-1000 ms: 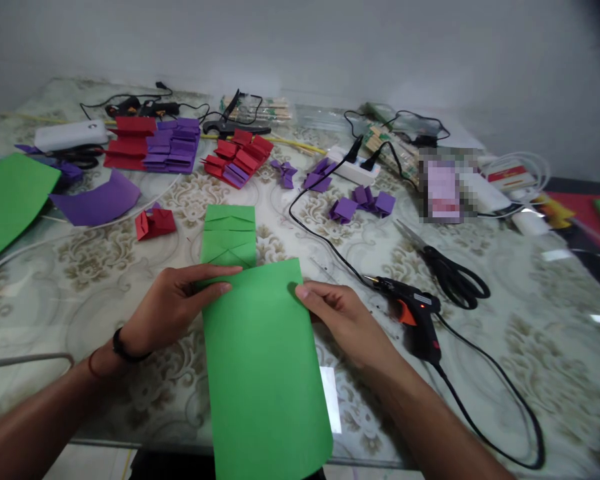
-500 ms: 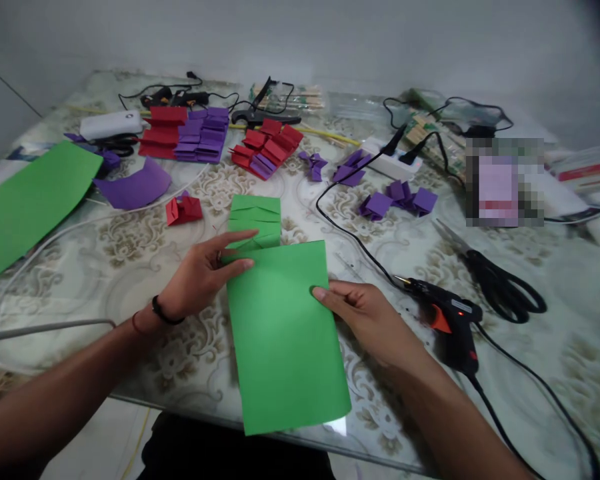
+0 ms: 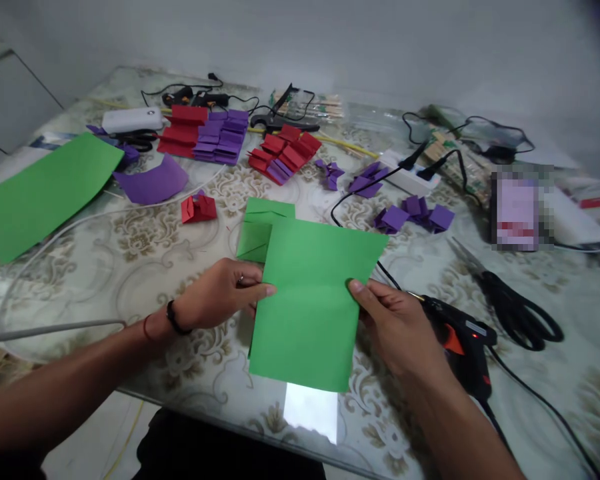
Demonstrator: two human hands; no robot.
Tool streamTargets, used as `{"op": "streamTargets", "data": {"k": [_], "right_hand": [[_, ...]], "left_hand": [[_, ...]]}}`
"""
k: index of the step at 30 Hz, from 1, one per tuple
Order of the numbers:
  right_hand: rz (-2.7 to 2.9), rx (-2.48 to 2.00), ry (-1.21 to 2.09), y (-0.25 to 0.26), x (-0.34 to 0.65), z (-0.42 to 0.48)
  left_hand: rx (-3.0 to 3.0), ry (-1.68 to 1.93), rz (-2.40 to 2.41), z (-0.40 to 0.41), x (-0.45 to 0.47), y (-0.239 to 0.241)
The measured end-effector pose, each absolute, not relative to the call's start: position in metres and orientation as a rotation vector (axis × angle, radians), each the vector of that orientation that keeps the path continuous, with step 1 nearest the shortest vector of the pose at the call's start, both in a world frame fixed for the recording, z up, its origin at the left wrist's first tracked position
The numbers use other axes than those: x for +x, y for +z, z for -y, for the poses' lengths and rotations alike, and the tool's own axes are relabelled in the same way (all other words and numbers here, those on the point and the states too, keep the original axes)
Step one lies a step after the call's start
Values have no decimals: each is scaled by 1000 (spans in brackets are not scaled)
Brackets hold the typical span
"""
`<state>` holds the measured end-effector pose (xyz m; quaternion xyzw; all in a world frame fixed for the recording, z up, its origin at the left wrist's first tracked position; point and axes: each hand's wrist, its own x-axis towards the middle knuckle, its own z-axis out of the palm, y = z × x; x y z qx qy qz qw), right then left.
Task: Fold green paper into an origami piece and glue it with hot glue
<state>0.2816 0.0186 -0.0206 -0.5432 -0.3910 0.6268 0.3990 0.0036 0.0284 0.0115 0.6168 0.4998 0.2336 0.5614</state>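
Single head-worn view; looks forward and steeply down, close over hands (image 3: 225, 290), across tabletop (image 3: 155, 267) toward wall (image 3: 380, 47).

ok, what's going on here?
A person holds a green sheet by its side edges, left hand on one, right hand on the other. A creased green piece lies just beyond, partly hidden by it. Glue gun, red light on, and scissors lie to the right. Red and purple folded pieces sit farther back.
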Motion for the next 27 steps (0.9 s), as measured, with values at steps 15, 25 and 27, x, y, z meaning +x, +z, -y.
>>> {"op": "streamTargets", "data": {"k": [15, 25, 27], "right_hand": [[983, -1417, 1538, -18, 278, -20], [1062, -1429, 1558, -24, 282, -17], [1060, -1430, 1546, -23, 282, -18]], "left_hand": [[1432, 404, -1126, -27, 3, 12], [1519, 464, -1252, -33, -3, 8], [1514, 468, -1227, -33, -3, 7]]}}
